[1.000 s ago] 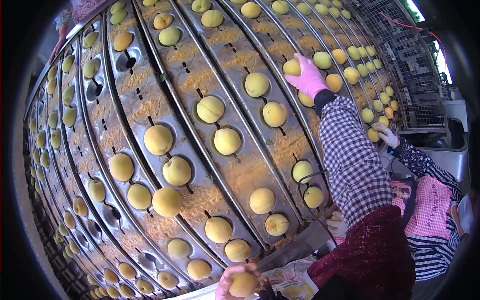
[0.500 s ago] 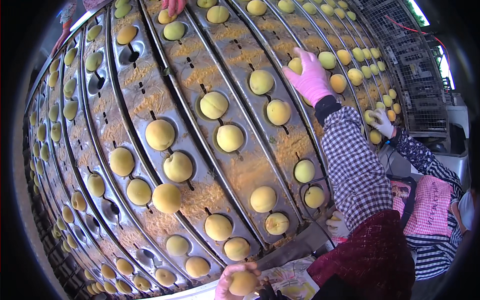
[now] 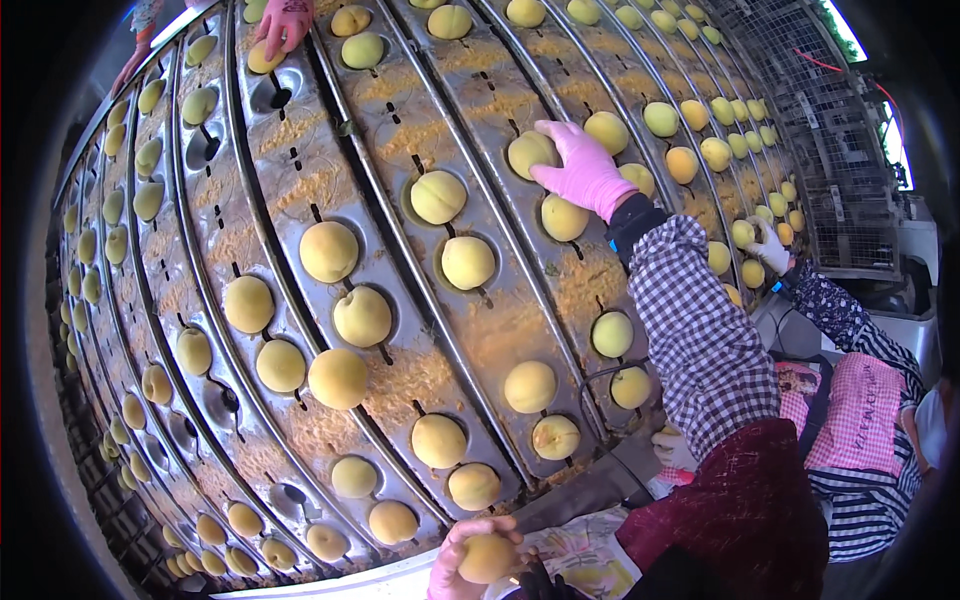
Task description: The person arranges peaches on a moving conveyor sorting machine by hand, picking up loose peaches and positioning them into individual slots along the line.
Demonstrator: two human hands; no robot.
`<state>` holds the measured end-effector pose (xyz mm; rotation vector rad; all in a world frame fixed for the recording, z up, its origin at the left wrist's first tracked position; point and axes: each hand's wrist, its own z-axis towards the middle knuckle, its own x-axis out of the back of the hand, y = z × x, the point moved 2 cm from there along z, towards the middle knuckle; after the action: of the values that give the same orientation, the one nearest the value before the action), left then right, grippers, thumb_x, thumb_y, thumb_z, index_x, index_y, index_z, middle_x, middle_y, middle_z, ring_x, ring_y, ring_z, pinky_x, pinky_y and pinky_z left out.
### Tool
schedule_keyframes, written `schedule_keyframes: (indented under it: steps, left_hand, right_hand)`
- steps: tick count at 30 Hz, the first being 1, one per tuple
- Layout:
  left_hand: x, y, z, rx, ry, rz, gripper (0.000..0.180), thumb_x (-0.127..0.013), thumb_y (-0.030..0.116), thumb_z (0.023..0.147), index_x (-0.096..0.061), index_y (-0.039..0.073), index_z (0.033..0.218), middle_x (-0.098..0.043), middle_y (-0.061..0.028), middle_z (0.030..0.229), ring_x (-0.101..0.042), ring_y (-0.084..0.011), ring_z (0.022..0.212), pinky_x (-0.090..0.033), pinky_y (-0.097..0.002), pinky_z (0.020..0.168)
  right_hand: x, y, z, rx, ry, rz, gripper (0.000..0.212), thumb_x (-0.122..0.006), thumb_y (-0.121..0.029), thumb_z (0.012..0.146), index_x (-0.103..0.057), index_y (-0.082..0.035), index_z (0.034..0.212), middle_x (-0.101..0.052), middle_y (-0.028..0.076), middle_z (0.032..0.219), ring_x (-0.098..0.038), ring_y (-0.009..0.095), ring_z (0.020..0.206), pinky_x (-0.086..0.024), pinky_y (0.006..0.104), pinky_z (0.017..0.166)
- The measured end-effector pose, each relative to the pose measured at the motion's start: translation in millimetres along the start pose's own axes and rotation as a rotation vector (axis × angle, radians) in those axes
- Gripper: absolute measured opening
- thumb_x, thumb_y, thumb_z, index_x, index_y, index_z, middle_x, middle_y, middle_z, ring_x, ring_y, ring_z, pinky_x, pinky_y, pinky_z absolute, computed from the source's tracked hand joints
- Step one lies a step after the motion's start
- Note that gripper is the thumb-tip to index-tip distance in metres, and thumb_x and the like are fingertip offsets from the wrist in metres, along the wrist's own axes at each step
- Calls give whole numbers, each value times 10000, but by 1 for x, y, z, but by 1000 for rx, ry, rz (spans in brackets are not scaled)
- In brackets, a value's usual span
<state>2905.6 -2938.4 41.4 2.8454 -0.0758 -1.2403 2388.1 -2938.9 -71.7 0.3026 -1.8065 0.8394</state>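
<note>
- Fingers of the left hand [image 3: 455, 557], low at the frame edge, wrap the left and upper sides of a yellow peach [image 3: 487, 559]; palm mostly hidden. Hold looks firm.
- Just right of that peach, a dark object [image 3: 545, 583], cut off by the frame edge; too obscure to identify. Patterned cloth [image 3: 590, 560] beside it.
- Right hand [image 3: 575, 172], pink glove: thumb and fingers parted around the right side of a greenish-yellow peach [image 3: 533, 155] on the metal slats [image 3: 408, 320]. Touching; cannot tell whether the fingers pinch it.
- Close by the right hand, one peach [image 3: 605, 132] above, another [image 3: 564, 217] below.
- Dark cuff [image 3: 637, 222], then checked sleeve [image 3: 700, 330], running down to a maroon upper sleeve [image 3: 730, 490].
- Farther right, a co-worker's white-gloved hand [image 3: 769, 246] against a small yellow fruit [image 3: 743, 233]; finger closure unclear.
- Wire mesh guard [image 3: 830, 190] above that hand; pink checked apron [image 3: 860, 405] below.
</note>
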Motion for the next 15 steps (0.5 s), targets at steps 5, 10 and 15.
schedule_keyframes:
  steps: [5,10,15]
  left_hand:
    - [-1,5,-1,69,-8,60,508,-573,457,962,-536,68,1287,-568,-229,1290,-610,-365,1080,-556,-480,885]
    - [28,4,-37,42,107,122,611,-551,517,955,-502,36,1330,-558,-207,1294,-586,-327,1123,-527,-465,928]
    - [123,12,-128,51,422,113,635,-486,518,973,-481,47,1398,-562,-134,1363,-544,-274,1226,-442,-433,1034]
  right_hand:
    - [0,2,-1,-10,-52,-80,668,-711,-368,819,-498,-92,1388,-548,147,1356,-565,328,1203,-454,402,1028]
    - [16,23,-8,-129,125,347,673,-708,-446,869,-531,-14,1353,-647,209,1222,-646,254,1101,-505,348,940]
    - [26,2,-59,-444,-11,217,671,-695,-523,847,-604,-15,1274,-679,195,1158,-654,292,1090,-501,368,945]
